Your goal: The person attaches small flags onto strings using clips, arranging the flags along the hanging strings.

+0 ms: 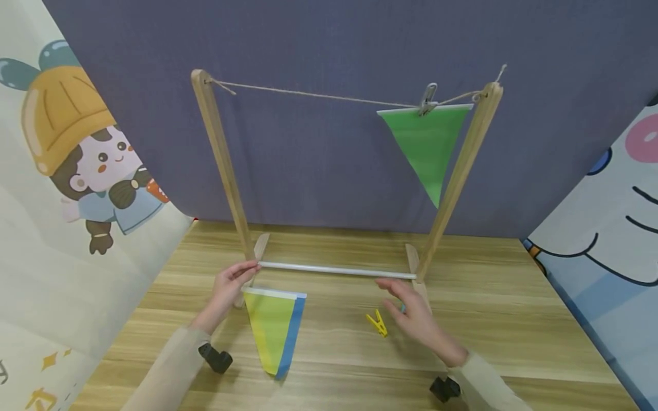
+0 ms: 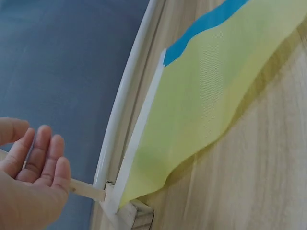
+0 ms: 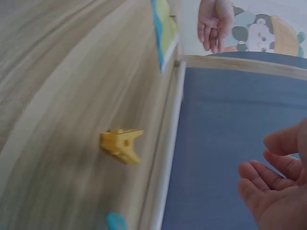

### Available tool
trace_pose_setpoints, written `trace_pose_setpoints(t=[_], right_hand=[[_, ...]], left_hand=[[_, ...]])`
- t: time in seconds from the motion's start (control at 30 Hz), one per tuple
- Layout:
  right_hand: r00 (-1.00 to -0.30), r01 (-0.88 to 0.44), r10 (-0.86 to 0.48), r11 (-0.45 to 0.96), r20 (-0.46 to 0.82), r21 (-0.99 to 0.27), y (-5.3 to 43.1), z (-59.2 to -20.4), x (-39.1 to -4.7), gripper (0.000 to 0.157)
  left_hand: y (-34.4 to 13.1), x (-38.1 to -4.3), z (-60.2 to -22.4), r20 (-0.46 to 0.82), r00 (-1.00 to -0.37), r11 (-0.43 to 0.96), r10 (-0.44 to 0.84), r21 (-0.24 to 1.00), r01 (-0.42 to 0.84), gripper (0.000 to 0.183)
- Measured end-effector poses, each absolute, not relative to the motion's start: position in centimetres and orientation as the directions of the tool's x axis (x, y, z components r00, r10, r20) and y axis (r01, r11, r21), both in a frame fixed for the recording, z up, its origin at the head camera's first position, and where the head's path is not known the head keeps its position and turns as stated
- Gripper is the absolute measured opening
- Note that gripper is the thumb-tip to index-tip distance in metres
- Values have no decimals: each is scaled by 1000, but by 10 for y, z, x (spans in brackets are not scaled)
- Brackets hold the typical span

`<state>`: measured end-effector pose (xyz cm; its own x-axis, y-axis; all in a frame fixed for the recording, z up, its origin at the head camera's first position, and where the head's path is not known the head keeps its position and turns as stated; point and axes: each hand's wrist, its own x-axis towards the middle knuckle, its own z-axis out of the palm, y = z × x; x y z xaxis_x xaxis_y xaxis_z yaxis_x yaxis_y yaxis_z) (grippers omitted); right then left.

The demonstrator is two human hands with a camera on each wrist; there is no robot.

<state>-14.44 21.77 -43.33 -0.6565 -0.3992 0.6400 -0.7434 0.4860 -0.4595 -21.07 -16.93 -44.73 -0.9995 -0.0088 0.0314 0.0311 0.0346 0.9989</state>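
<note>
My left hand (image 1: pixel 232 288) is beside the left wooden post (image 1: pixel 223 154), fingers loosely bent and holding nothing in the left wrist view. Below it, a yellow-green triangular flag (image 1: pixel 269 328) with a blue stripe and white top edge lies flat on the table. My right hand (image 1: pixel 413 314), also holding nothing, hovers near the right end of the white rod (image 1: pixel 334 269), fingers relaxed. To its left lies a yellow clothespin (image 1: pixel 377 324). A small blue thing (image 3: pixel 116 221), partly out of frame in the right wrist view, lies near the clothespin.
A string (image 1: pixel 308 93) runs between the left post and the right post (image 1: pixel 465 165). A metal clip (image 1: pixel 428 101) holds a green triangular flag (image 1: pixel 429 137) on it near the right end. Behind the frame stands a dark blue-grey panel (image 1: pixel 329 171).
</note>
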Motion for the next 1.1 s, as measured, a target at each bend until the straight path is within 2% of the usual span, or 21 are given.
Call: trace_pose_setpoints(t=[0.1,0.2,0.37,0.47,0.67,0.83,1.1], right_hand=[[-660,-743,-423,489,621,-456,219,-441,-148,42],[-672,-737,-451,486,588,-469,221,-449,-151,42],[-716,-698,-485,506,502,-507,224,-460,-155,40],[-739,-672,-515,526,433,-521,228,-466,-156,38],[-739,-668,-567,550,364,-501,233,-472,-157,39],[-723,-683,-607,558,330,-471,233,-474,-159,42],[-711,-681,-665,570,229,-460,233,-477,-160,42]], left_hand=[[-171,-211,-447,-6,-999,100,-34,995,-10,35],[-174,-212,-450,17,-999,228,-46,974,6,31],[-180,-212,-456,165,-986,502,-4,853,141,23],[-183,-210,-459,240,-969,611,52,760,221,22],[-187,-208,-462,229,-965,689,130,678,254,25],[-189,-207,-464,182,-973,744,140,629,225,28],[-192,-208,-468,198,-966,797,168,550,251,26]])
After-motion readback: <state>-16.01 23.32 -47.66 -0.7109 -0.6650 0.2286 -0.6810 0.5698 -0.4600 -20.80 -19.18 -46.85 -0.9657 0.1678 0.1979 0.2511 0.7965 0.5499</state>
